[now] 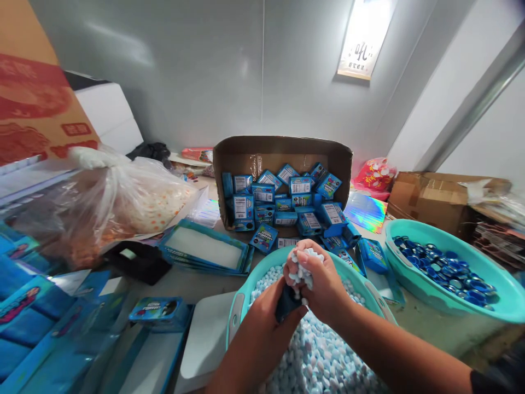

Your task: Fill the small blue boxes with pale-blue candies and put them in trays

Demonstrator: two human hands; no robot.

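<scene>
My left hand [273, 314] is wrapped round a small dark container [287, 302], perhaps a tin, most of it hidden by the fingers. Right above its mouth, my right hand [322, 282] is closed around a heap of small white and pale blue candies [305, 265], with a few slipping down by the container. Both hands are over a turquoise basin [241, 290] full of the same loose candies [324, 350]. Behind it stands an open cardboard box [283, 148] holding many small blue boxes [262, 191].
On the right a second turquoise basin [414, 279] holds shiny blue tins or lids [455, 273]. Flat blue trays [205, 246] lie left of centre. A white flat-topped item [207, 334] sits beside the candy basin. A tied plastic bag [135, 191] and stacked blue packages [28, 312] stand at left.
</scene>
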